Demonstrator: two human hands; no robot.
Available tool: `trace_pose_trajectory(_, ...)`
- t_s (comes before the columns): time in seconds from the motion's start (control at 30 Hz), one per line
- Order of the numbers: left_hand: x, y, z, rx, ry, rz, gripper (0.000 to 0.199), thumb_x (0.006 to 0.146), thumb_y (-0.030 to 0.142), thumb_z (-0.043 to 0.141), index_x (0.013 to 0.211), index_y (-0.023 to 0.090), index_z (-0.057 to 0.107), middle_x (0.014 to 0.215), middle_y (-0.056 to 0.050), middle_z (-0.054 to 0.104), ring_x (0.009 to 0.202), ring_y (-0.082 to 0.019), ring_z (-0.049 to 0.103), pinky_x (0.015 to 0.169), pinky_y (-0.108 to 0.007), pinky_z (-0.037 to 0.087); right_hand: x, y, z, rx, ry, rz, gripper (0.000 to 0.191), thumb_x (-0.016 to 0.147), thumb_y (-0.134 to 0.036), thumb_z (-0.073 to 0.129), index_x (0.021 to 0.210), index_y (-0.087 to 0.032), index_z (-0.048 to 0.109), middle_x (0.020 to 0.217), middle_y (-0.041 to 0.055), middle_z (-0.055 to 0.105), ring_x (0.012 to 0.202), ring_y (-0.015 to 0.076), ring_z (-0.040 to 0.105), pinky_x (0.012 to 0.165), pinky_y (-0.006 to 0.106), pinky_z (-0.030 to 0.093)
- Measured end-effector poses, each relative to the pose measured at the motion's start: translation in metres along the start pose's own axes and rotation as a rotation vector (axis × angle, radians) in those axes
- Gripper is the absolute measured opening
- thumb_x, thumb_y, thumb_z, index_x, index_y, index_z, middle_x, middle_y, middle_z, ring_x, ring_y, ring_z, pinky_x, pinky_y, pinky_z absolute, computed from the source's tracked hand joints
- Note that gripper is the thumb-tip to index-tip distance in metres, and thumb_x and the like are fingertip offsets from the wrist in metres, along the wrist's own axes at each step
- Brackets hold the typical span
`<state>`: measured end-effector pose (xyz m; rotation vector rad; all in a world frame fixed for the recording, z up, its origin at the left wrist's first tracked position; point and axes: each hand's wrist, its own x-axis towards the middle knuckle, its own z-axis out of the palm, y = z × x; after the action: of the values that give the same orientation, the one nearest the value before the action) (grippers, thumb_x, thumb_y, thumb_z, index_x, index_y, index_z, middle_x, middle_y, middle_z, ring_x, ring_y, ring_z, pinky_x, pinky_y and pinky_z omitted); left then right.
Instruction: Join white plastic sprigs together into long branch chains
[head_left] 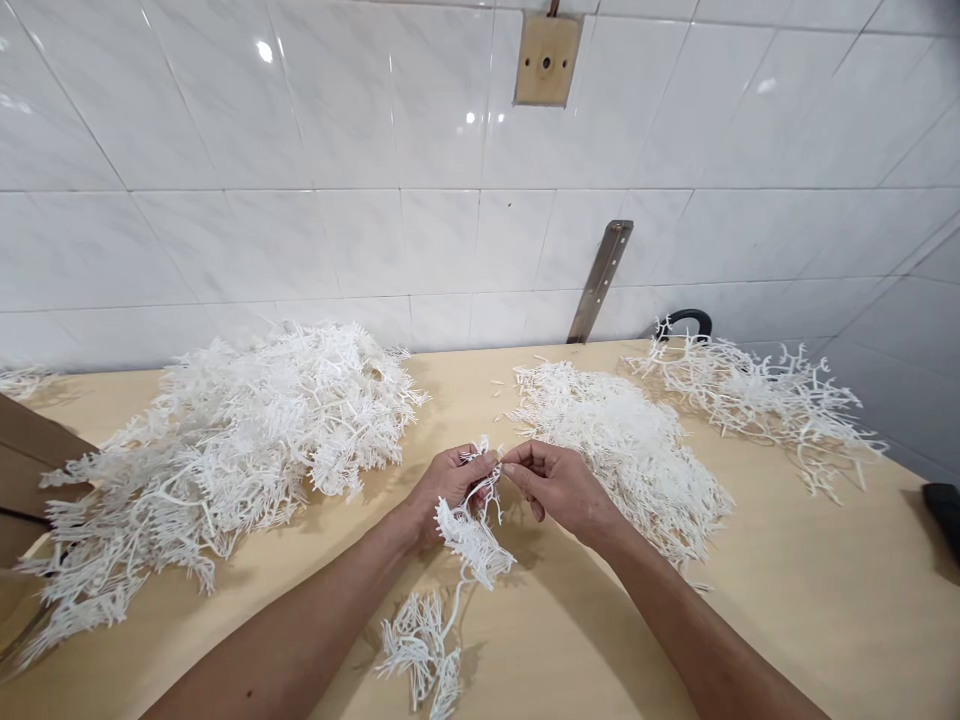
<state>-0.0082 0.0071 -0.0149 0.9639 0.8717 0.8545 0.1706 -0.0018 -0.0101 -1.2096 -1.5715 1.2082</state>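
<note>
My left hand (459, 478) grips a white branched plastic sprig (474, 545) over the middle of the table. Its bushy clusters hang down from my fingers, and a lower cluster trails toward the table's near side. Thumb and forefinger of my right hand (551, 482) are pinched together at the sprig's upper tip, touching the left fingertips. Whatever small bit sits in that pinch is too small to make out. Just beyond my right hand lies a pile of short, loose white pieces (622, 440).
A large heap of bushy white sprigs (255, 430) covers the table's left side. Bare, thin white branches (757, 395) lie at the far right, by a black curved handle (686, 322). A cardboard flap (37, 470) stands at left; a dark object (943, 510) sits at the right edge.
</note>
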Motion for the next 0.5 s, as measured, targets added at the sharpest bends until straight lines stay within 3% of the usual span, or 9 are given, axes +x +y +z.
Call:
trace_pose_trajectory(0.17,0.000,-0.001,0.002,-0.045,0.025,-0.010,0.049,0.068,0.059,0.078,0.070,0.017,0.051,0.048,0.006,0.048,0.036,-0.007,0.042,0.038,-0.020,0.030,-0.004,-0.009,0.004,-0.106,0.031,-0.007,0.022,0.083,-0.040,0.065,0.088,-0.019,0.068,0.075,0.0016,0.067,0.047,0.0102,0.053,0.041,0.023,0.044)
trace_pose_trajectory(0.4,0.000,0.000,0.002,-0.044,0.018,-0.003,0.050,0.068,0.060,0.078,0.071,0.018,0.051,0.047,0.006,0.048,0.037,-0.007,0.042,0.039,-0.021,0.032,-0.004,-0.006,0.010,-0.315,0.161,-0.185,0.014,0.087,-0.031,0.060,0.084,-0.020,0.068,0.078,0.0018,0.070,0.069,0.0163,0.062,0.063,0.028,0.049)
trace_pose_trajectory(0.5,-0.001,0.000,0.003,-0.016,0.017,0.017,0.051,0.068,0.061,0.077,0.067,0.018,0.050,0.046,0.006,0.048,0.037,-0.007,0.041,0.039,-0.022,0.031,-0.005,-0.007,0.011,-0.344,0.188,-0.226,0.015,0.087,-0.031,0.059,0.083,-0.020,0.067,0.078,0.0023,0.069,0.069,0.0165,0.061,0.063,0.028,0.049)
